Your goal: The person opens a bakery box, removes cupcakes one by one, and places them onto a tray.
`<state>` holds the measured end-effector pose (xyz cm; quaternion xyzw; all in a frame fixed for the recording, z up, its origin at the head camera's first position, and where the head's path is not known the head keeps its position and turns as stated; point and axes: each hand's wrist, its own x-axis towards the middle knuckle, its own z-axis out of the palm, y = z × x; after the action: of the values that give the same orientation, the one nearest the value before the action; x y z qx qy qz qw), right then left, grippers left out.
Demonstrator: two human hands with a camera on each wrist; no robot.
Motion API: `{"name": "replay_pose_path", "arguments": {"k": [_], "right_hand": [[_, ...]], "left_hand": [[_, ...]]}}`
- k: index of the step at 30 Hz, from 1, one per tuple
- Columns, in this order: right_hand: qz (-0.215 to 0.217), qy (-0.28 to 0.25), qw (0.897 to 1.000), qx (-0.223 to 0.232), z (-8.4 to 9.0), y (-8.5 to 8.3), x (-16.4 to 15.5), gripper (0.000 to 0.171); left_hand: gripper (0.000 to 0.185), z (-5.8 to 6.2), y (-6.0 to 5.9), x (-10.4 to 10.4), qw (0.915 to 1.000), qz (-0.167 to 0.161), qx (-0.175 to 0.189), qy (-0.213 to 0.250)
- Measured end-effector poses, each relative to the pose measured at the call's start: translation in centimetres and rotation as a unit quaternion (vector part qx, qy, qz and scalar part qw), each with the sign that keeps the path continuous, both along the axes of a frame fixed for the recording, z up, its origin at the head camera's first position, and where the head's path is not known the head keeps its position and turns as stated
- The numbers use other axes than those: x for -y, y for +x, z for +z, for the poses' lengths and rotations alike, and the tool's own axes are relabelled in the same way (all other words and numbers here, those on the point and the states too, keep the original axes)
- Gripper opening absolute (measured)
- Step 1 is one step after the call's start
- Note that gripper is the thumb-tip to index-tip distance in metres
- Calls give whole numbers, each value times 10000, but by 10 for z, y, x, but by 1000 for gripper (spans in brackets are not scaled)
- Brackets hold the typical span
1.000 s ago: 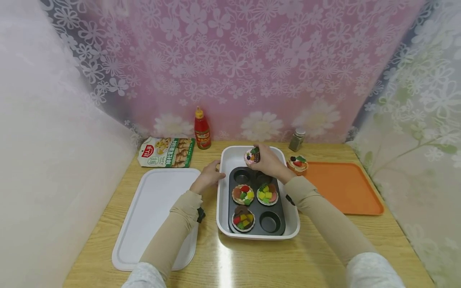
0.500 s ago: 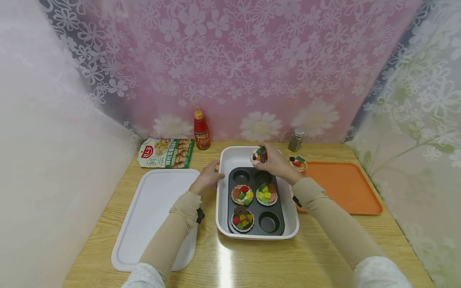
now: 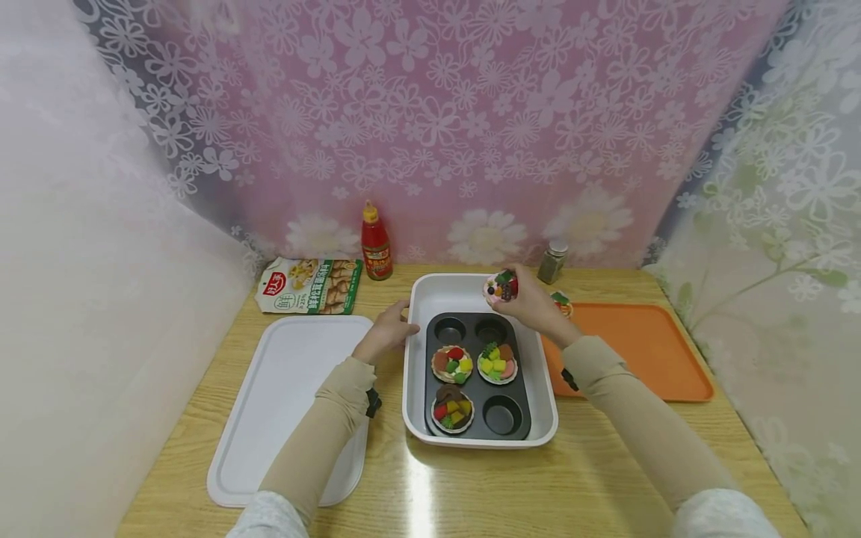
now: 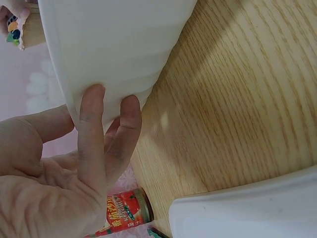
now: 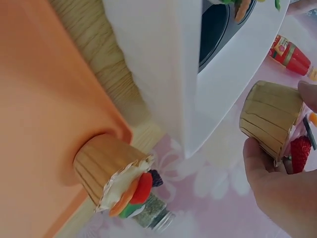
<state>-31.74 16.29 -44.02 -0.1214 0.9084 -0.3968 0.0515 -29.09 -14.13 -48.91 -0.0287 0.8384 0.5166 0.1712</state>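
My right hand [image 3: 536, 305] grips a toy cupcake [image 3: 500, 288] with pink cream and fruit, held above the back right of a white tub [image 3: 418, 385]. Its brown paper cup [image 5: 271, 115] lies between thumb and fingers in the right wrist view. My left hand [image 4: 64, 168] pinches the tub's left wall, fingers on the outside and thumb at the rim. Inside the tub sits a dark muffin tin [image 3: 479, 418]. Three cupcakes fill its middle row and front left cup; the other cups are bare. Another cupcake [image 5: 111, 171] stands on the orange tray [image 3: 642, 351], partly behind my right hand in the head view.
A white tray [image 3: 289, 403] lies left of the tub. Along the back stand a food packet [image 3: 311, 286], a red sauce bottle [image 3: 377, 250] and a small spice jar [image 3: 553, 261]. A floral curtain [image 3: 430, 134] hangs behind the table.
My right hand has carried the cupcake rightward from over the back middle of the tub towards its back right corner. My left hand stays on the tub wall.
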Motion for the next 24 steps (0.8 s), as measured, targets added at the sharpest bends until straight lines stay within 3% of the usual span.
{"name": "replay_pose_path", "arguments": {"k": [5,24], "right_hand": [[-81,-70,9996,-265,-3,-2,-10,86],[-413,-446,9978,-262,-4,-8,-63,86]], "left_hand": [[64,-1,0,1,10000,-4,-18,18],[65,1,2,1,10000,-13,2,93]]}}
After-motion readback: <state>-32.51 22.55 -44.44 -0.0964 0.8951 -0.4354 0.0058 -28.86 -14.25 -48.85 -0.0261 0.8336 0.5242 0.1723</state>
